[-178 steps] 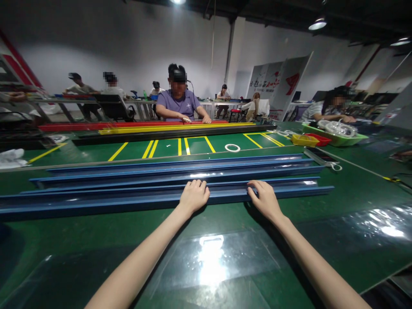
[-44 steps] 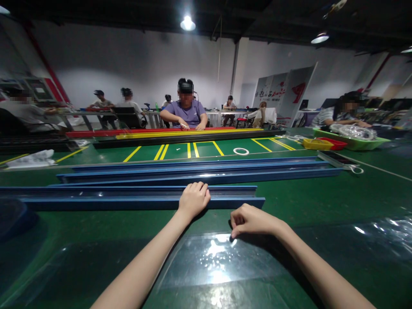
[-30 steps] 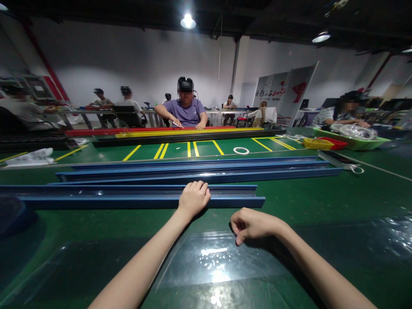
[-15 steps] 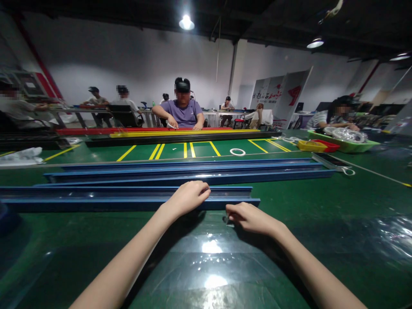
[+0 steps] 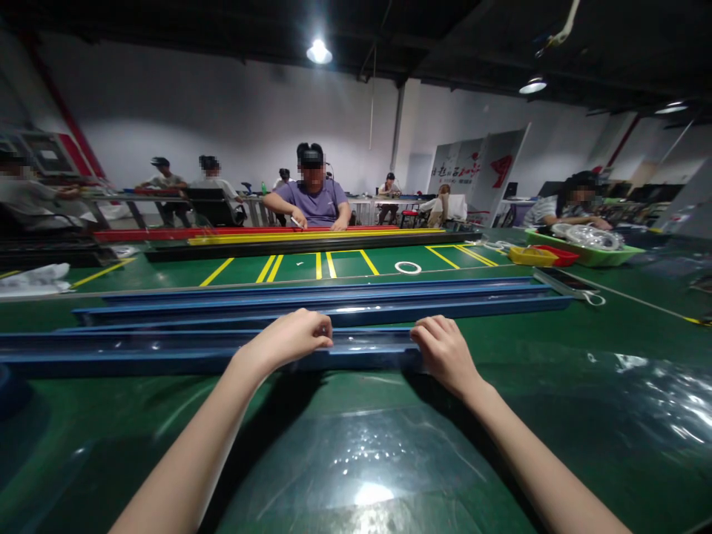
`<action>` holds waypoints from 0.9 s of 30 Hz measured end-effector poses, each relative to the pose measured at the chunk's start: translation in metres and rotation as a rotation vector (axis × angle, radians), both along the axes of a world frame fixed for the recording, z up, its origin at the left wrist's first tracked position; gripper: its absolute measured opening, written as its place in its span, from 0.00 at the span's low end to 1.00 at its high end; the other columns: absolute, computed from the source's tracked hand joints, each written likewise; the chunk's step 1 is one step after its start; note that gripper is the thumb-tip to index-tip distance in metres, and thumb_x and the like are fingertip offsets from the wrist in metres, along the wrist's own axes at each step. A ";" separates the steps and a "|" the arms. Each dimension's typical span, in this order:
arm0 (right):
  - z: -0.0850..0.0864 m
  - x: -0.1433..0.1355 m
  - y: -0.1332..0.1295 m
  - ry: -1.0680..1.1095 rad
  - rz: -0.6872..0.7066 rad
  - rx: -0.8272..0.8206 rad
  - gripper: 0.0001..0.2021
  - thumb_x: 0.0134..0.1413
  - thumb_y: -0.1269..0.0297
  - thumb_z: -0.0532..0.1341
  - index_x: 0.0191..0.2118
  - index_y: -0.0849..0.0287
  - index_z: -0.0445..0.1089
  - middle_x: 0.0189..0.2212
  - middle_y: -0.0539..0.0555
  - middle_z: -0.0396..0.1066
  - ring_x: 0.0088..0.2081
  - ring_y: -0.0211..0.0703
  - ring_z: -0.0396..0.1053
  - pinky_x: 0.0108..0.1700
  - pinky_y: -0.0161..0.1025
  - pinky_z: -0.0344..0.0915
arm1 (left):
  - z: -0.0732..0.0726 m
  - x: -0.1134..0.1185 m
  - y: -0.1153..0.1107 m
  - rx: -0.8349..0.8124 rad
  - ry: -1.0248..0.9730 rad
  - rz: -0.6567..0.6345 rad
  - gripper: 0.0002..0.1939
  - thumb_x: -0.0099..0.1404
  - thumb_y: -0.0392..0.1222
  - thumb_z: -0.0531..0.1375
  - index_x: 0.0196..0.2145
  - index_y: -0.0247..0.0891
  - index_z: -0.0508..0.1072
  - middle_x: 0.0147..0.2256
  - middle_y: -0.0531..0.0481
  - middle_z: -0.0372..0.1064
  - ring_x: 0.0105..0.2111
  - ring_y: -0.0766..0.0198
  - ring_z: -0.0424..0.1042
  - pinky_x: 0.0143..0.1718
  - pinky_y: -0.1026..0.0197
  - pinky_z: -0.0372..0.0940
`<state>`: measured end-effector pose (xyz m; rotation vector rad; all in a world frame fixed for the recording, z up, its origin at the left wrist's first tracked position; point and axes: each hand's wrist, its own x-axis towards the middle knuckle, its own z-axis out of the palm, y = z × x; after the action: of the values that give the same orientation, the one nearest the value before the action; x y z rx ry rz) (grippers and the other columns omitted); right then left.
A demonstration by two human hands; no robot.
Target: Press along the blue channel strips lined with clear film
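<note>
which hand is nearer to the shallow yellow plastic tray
Right. The right hand is left of the tray, closer to the camera; the left hand is farther left, also closer.

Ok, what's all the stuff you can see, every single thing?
Table: one, green, foreground
Yellow lines: several, yellow, on the table
Blue channels: several, blue, across the table
Clear film: at least one, colourless, nearest the camera
Long bars: several, red, yellow, black, far side
Ring: one, white, beyond the channels
Trays: three, yellow, red, green, at right
Clear bundles: several, colourless, in the green tray
Phone-like device: one, dark, right of centre
Crumpled wrap: one heap, white, left
Lamps: three, white, overhead
Banner: one, pale with red, back right
People: at least seven, mixed tops, beyond
Left hand: one, bare, over the near channel
Right hand: one, bare, at that channel's right end
</note>
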<state>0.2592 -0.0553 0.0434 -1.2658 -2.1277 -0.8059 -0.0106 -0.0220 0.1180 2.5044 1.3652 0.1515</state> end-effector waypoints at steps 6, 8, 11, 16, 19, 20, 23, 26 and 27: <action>-0.011 -0.008 -0.002 0.103 -0.110 0.144 0.10 0.56 0.67 0.51 0.32 0.59 0.70 0.21 0.52 0.66 0.24 0.37 0.60 0.29 0.35 0.51 | 0.007 -0.019 0.006 -0.016 0.030 0.052 0.10 0.55 0.41 0.50 0.26 0.38 0.70 0.26 0.52 0.70 0.27 0.65 0.66 0.25 0.67 0.55; -0.018 -0.011 -0.001 0.161 -0.085 0.115 0.10 0.57 0.67 0.50 0.36 0.61 0.68 0.22 0.51 0.68 0.23 0.35 0.62 0.26 0.33 0.52 | 0.007 -0.019 0.007 0.012 0.039 0.074 0.11 0.56 0.42 0.50 0.25 0.38 0.70 0.25 0.52 0.70 0.26 0.64 0.67 0.25 0.67 0.54; -0.027 -0.016 0.002 0.270 -0.051 0.043 0.11 0.58 0.68 0.48 0.38 0.63 0.66 0.25 0.53 0.70 0.24 0.36 0.66 0.26 0.33 0.56 | 0.007 -0.018 0.007 0.070 0.073 0.103 0.10 0.57 0.43 0.50 0.25 0.39 0.70 0.25 0.51 0.70 0.26 0.64 0.67 0.24 0.67 0.53; -0.031 -0.021 0.004 0.351 0.074 -0.028 0.15 0.56 0.70 0.46 0.49 0.64 0.58 0.35 0.59 0.68 0.36 0.44 0.66 0.37 0.40 0.63 | 0.006 -0.016 0.006 0.163 0.139 0.174 0.10 0.58 0.42 0.50 0.28 0.41 0.70 0.28 0.50 0.70 0.27 0.62 0.67 0.23 0.66 0.51; -0.032 -0.025 0.005 0.317 0.085 -0.091 0.22 0.56 0.70 0.46 0.56 0.66 0.49 0.36 0.61 0.66 0.39 0.47 0.64 0.40 0.45 0.63 | 0.004 -0.016 0.009 0.205 0.170 0.200 0.10 0.58 0.41 0.50 0.30 0.41 0.70 0.30 0.49 0.71 0.28 0.61 0.68 0.24 0.65 0.51; -0.033 -0.025 0.005 0.298 0.079 -0.106 0.23 0.56 0.70 0.46 0.58 0.67 0.47 0.37 0.62 0.65 0.39 0.48 0.63 0.41 0.46 0.63 | 0.003 -0.016 0.010 0.225 0.181 0.202 0.10 0.58 0.41 0.50 0.31 0.41 0.71 0.30 0.49 0.71 0.29 0.60 0.69 0.25 0.65 0.52; -0.035 -0.027 0.005 0.262 0.070 -0.133 0.26 0.56 0.68 0.47 0.59 0.67 0.44 0.38 0.62 0.65 0.41 0.48 0.62 0.43 0.47 0.62 | -0.001 -0.018 0.015 0.273 0.216 0.209 0.10 0.59 0.38 0.50 0.32 0.41 0.71 0.31 0.48 0.72 0.33 0.59 0.69 0.29 0.64 0.53; -0.036 -0.027 0.005 0.246 0.076 -0.162 0.26 0.56 0.65 0.48 0.59 0.66 0.44 0.41 0.62 0.66 0.43 0.48 0.63 0.44 0.47 0.62 | -0.004 -0.022 0.019 0.275 0.251 0.228 0.10 0.58 0.37 0.50 0.33 0.40 0.71 0.31 0.47 0.72 0.35 0.58 0.69 0.31 0.62 0.54; -0.036 -0.027 0.005 0.233 0.076 -0.173 0.25 0.56 0.65 0.48 0.59 0.66 0.46 0.42 0.62 0.66 0.44 0.48 0.62 0.45 0.46 0.62 | -0.006 -0.024 0.021 0.275 0.255 0.232 0.11 0.58 0.37 0.50 0.34 0.40 0.71 0.32 0.46 0.72 0.35 0.57 0.69 0.32 0.62 0.54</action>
<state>0.2325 -0.0501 0.0076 -1.2874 -2.0756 -0.4260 -0.0348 -0.0011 0.1125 2.6494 1.8518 0.0721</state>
